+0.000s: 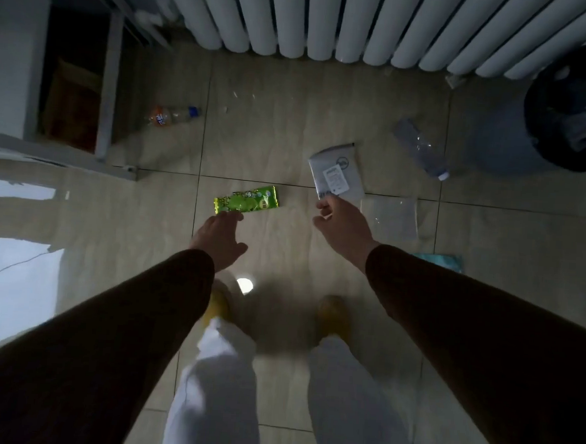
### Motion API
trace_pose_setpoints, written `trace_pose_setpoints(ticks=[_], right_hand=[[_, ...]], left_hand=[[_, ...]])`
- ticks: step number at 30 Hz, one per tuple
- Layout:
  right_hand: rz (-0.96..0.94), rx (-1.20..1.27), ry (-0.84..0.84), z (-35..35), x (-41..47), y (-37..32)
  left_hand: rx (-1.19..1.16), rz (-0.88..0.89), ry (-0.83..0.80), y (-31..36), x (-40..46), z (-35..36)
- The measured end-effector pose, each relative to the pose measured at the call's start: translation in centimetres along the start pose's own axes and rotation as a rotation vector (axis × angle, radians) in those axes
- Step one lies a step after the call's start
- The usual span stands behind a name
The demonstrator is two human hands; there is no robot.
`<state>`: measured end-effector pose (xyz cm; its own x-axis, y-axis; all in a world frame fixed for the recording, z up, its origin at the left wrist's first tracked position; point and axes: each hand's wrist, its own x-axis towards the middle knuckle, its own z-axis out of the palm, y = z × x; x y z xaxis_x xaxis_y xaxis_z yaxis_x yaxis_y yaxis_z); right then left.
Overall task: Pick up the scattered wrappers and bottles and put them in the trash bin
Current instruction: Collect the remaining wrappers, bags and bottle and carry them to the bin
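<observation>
On the beige tiled floor [273,134], the left hand [220,239] reaches open-fingered for the crinkly green snack wrapper [246,199], the right hand [342,226] open by the white paper packet [337,174]; pinching comes next

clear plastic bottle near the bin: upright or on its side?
On its side: the clear plastic bottle lies flat on the tiled floor, white cap end pointing away from the radiator.

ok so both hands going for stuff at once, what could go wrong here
1. The left hand only has fingertips at the edge of the flat green snack wrapper, so it could slide on the glossy tiled floor.
2. The clear flat plastic sleeve beside the right hand nearly blends in and may get missed.
</observation>
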<state>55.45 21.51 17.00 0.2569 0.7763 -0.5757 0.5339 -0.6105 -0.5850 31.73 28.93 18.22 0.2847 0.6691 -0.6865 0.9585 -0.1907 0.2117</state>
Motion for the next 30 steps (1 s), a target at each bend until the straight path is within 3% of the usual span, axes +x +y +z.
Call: trace_pose_setpoints(ticks=[12, 17, 25, 30], right_hand=[[0.033, -0.118, -0.074, 13.1, 13.0, -9.9], [0.059, -0.232, -0.066, 19.7, 18.8, -8.5], [-0.060, -0.555, -0.006, 26.7, 25.8, -3.4], [-0.126, -0.696, -0.073, 30.0, 28.2, -1.7]], left_hand=[[0.180, 0.098, -0.012, -16.2, 16.4, -6.5], [0.267, 0.109, 0.050, -21.4, 25.8, -7.5], [0.327, 0.096, 0.195, -25.5, 39.8, -7.0], [0.457, -0.003, 0.146, -27.5, 45.9, -6.3]])
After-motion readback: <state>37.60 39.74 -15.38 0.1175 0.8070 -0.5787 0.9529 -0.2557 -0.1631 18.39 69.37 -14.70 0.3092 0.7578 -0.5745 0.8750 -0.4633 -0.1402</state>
